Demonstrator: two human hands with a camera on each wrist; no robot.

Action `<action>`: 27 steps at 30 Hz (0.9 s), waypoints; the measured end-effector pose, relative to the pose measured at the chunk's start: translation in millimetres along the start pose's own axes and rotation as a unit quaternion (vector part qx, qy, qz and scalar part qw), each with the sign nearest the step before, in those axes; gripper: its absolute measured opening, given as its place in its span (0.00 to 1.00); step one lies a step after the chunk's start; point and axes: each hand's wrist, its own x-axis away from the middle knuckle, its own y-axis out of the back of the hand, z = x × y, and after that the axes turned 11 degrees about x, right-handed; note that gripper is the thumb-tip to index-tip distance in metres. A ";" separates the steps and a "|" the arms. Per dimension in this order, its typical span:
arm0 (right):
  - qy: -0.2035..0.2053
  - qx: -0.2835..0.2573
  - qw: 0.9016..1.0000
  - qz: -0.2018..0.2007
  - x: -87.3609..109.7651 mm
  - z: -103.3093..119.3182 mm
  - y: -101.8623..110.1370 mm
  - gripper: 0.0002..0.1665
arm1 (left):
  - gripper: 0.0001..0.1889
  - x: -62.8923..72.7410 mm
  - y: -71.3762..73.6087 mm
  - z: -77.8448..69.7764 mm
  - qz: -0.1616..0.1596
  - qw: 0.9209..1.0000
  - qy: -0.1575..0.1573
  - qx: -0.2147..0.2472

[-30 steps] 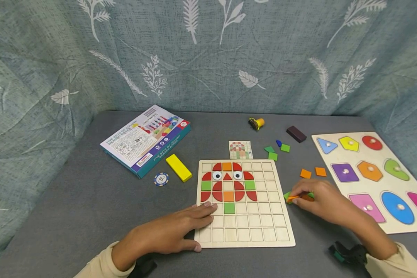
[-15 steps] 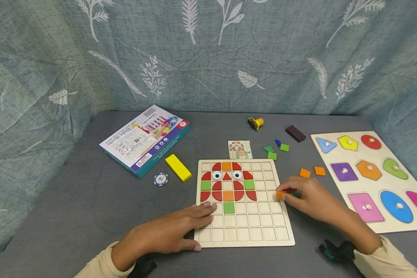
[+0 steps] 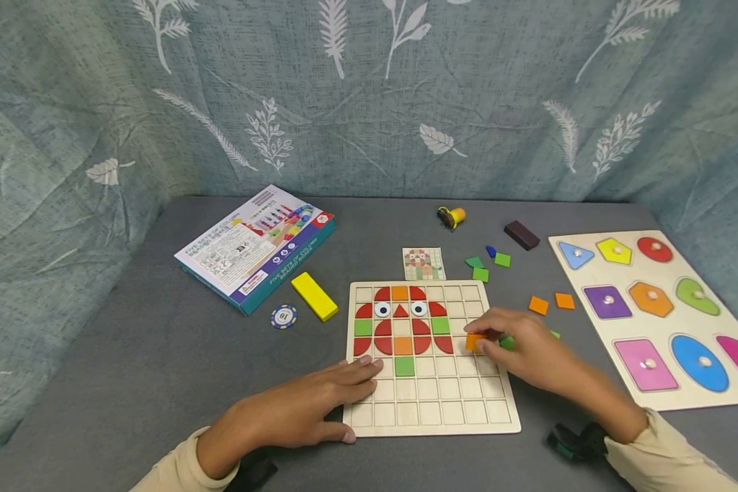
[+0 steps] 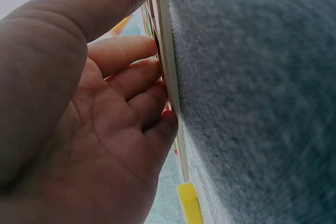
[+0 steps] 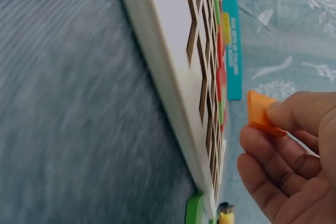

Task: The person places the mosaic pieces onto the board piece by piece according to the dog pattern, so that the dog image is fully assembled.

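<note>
A wooden grid board (image 3: 443, 413) carries red quarter-round, green and orange tiles and two eye tiles that form a bird-like face. My left hand (image 3: 310, 403) rests on the board's left edge, fingers extended. Over the right part of the board, my right hand (image 3: 531, 348) pinches an orange square tile (image 5: 260, 113) between thumb and fingers. In the right wrist view the tile is held apart from the board. Green tiles (image 3: 508, 343) lie beside the board, partly hidden by the right hand.
A pattern card (image 3: 424, 264) lies behind the board. Orange tiles (image 3: 538, 305) and green tiles (image 3: 480, 274) are scattered to the right, near a shape puzzle (image 3: 633, 328). Left are a yellow block (image 3: 315, 296), poker chip (image 3: 283, 316) and box (image 3: 255, 246). A dark block (image 3: 521, 235) lies at the back.
My right hand has lifted the orange tile from the pieces beside the board and carried it left over the grid. The left hand has stayed in place.
</note>
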 end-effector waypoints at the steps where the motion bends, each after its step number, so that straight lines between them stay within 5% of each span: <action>1: 0.003 -0.002 1.000 -0.002 -1.2 0.8 -0.6 0.16 | 0.36 0.0 0.0 0.2 0.000 1.000 0.000 0.000; 14: 0.039 -0.098 0.992 0.066 -18.6 26.9 -15.1 0.13 | 0.36 -0.8 -0.1 0.8 0.001 1.000 0.001 -0.002; 27: 0.015 -0.069 0.990 0.123 -30.3 39.1 -27.2 0.12 | 0.36 -2.2 -0.6 1.3 0.001 1.000 -0.003 -0.009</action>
